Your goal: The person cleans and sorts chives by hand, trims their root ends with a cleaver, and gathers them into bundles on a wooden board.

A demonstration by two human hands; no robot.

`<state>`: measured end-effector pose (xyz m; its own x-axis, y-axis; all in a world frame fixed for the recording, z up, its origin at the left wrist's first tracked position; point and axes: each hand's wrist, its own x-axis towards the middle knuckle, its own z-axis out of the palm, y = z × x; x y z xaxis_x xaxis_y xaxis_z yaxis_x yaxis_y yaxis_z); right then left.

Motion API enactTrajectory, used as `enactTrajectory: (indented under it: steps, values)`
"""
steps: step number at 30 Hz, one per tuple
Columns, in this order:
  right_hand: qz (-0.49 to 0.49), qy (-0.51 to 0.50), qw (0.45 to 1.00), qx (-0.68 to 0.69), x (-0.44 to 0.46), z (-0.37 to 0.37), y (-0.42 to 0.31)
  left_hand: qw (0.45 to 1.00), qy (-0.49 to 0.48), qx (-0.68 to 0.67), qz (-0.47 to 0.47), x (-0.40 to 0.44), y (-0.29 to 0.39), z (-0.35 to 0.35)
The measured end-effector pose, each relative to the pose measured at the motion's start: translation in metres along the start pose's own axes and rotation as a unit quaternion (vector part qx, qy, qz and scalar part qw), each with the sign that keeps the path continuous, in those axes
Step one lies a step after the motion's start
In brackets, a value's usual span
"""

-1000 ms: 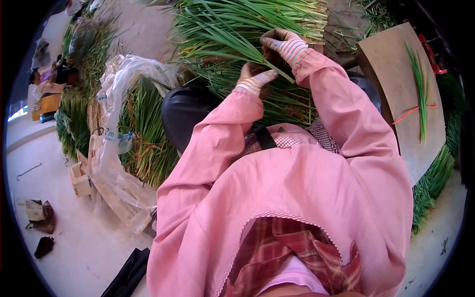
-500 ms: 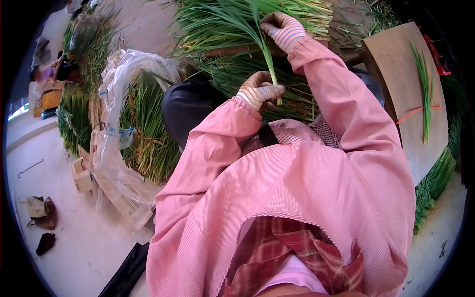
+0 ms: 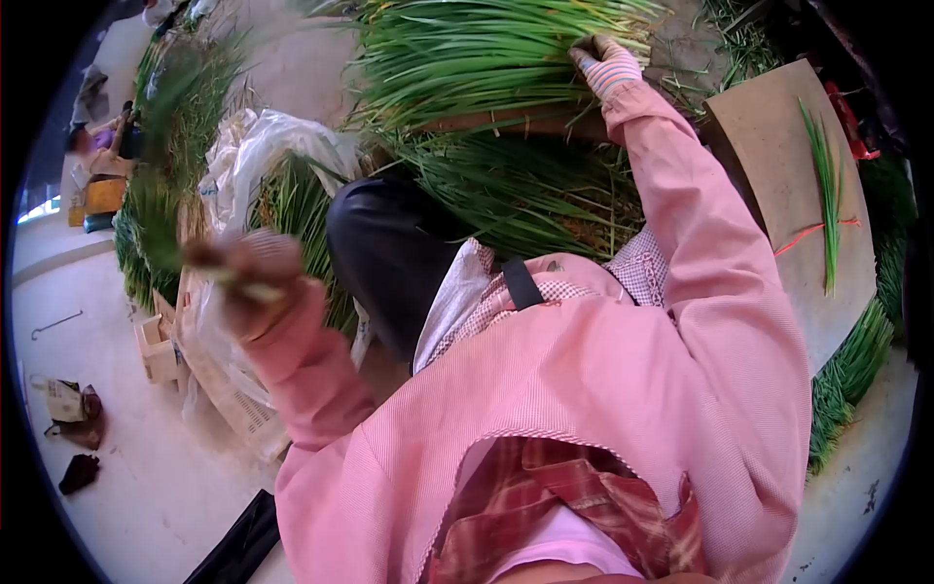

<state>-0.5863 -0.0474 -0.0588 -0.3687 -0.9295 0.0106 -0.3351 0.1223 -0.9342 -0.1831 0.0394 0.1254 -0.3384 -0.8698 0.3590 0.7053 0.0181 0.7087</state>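
- The left hand (image 3: 261, 277), in a worn glove with a striped cuff, is at the left, near the clear white plastic sheet (image 3: 316, 146); its fingers look clenched around a thin bunch of long green leaves (image 3: 162, 222), though blur hides their exact placing.
- That bunch points far and left from the fist, its pale stem end (image 3: 259, 291) at the fingers.
- The right hand (image 3: 605, 66), likewise gloved, touches the near right part of the broad pile of long green leaves (image 3: 477, 63); whether its fingers pinch any, I cannot tell.
- The bunch should be light, firm at the pale base and limp towards the tips.
- The leaves look smooth, so they may slip over one another and crease if squeezed.
- The pale base seems the best hold, gripped snugly without crushing.
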Motion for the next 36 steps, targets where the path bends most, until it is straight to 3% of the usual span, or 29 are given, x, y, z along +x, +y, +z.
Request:
enactTrajectory:
  steps: [1, 3, 4, 5, 6, 7, 9, 11, 13, 14, 15, 16, 17, 19, 23, 27, 28, 29, 31, 33, 34, 36]
  values:
    - [-0.041, 0.022, 0.999, -0.028, 0.002, 0.002, 0.006, 0.998, -0.058, -0.018, 0.019, 0.01, 0.026, -0.009]
    - [-0.05, 0.02, 0.996, -0.078, -0.004, 0.001, -0.001, 0.997, -0.007, -0.002, 0.083, 0.021, 0.051, -0.007]
    - [-0.081, 0.012, 0.989, -0.126, -0.009, 0.006, 0.002, 0.996, -0.01, -0.005, 0.086, 0.025, 0.056, -0.014]
    - [-0.112, 0.004, 0.978, -0.174, -0.012, 0.011, 0.004, 0.996, 0.046, 0.024, 0.077, 0.03, 0.059, -0.023]
    - [-0.14, -0.048, 0.96, -0.238, -0.028, 0.016, -0.008, 0.991, 0.103, 0.051, 0.066, 0.036, 0.057, -0.03]
    - [-0.163, -0.101, 0.934, -0.301, -0.054, 0.018, -0.025, 0.985, 0.091, 0.141, 0.049, 0.039, 0.043, -0.028]
    - [-0.128, -0.243, 0.892, -0.359, -0.111, 0.003, -0.062, 0.98, 0.179, -0.052, -0.066, 0.044, 0.004, -0.023]
    - [-0.193, -0.283, 0.878, -0.334, -0.141, -0.013, -0.051, 0.973, 0.059, -0.146, -0.17, 0.057, -0.045, -0.03]
    - [-0.061, -0.405, 0.837, -0.363, -0.141, -0.038, -0.074, 0.971, 0.116, -0.119, -0.175, 0.057, -0.104, -0.038]
    - [-0.042, -0.415, 0.838, -0.353, -0.132, -0.051, -0.079, 0.959, 0.156, -0.122, -0.204, 0.058, -0.127, -0.034]
    - [-0.068, -0.333, 0.874, -0.347, -0.125, -0.059, -0.068, 0.945, 0.194, -0.124, -0.234, 0.06, -0.147, -0.027]
    - [-0.103, -0.239, 0.887, -0.381, -0.114, -0.066, -0.061, 0.957, 0.174, -0.077, -0.219, 0.059, -0.164, -0.015]
    - [-0.13, -0.142, 0.923, -0.332, -0.099, -0.069, -0.046, 0.967, 0.153, -0.029, -0.202, 0.059, -0.177, -0.006]
    - [-0.153, -0.068, 0.894, -0.417, -0.072, -0.072, -0.044, 0.962, 0.102, -0.142, -0.208, 0.055, -0.205, -0.011]
    - [-0.129, -0.119, 0.843, -0.509, -0.047, -0.051, -0.038, 0.959, 0.072, -0.141, -0.235, 0.052, -0.214, -0.001]
    - [-0.207, -0.11, 0.837, -0.494, -0.029, -0.058, -0.044, 0.957, 0.15, -0.062, -0.242, 0.042, -0.198, 0.002]
    - [-0.183, -0.108, 0.861, -0.462, -0.025, -0.066, -0.053, 0.959, 0.168, -0.03, -0.225, 0.039, -0.193, 0.001]
    - [-0.255, -0.028, 0.872, -0.416, -0.029, -0.073, -0.063, 0.962, 0.184, 0.0, -0.203, 0.038, -0.189, 0.001]
    - [-0.289, 0.045, 0.947, -0.133, -0.039, -0.08, -0.078, 0.971, 0.17, -0.011, -0.167, 0.033, -0.192, -0.012]
    - [-0.278, 0.088, 0.952, -0.097, -0.04, -0.091, -0.061, 0.972, 0.193, -0.015, -0.135, 0.031, -0.194, -0.015]
    - [-0.086, -0.013, 0.977, -0.193, -0.035, -0.096, -0.042, 0.966, 0.211, -0.022, -0.148, 0.032, -0.196, -0.013]
    - [0.157, -0.033, 0.98, -0.117, -0.044, -0.094, -0.051, 0.969, 0.181, -0.039, -0.16, 0.029, -0.187, -0.003]
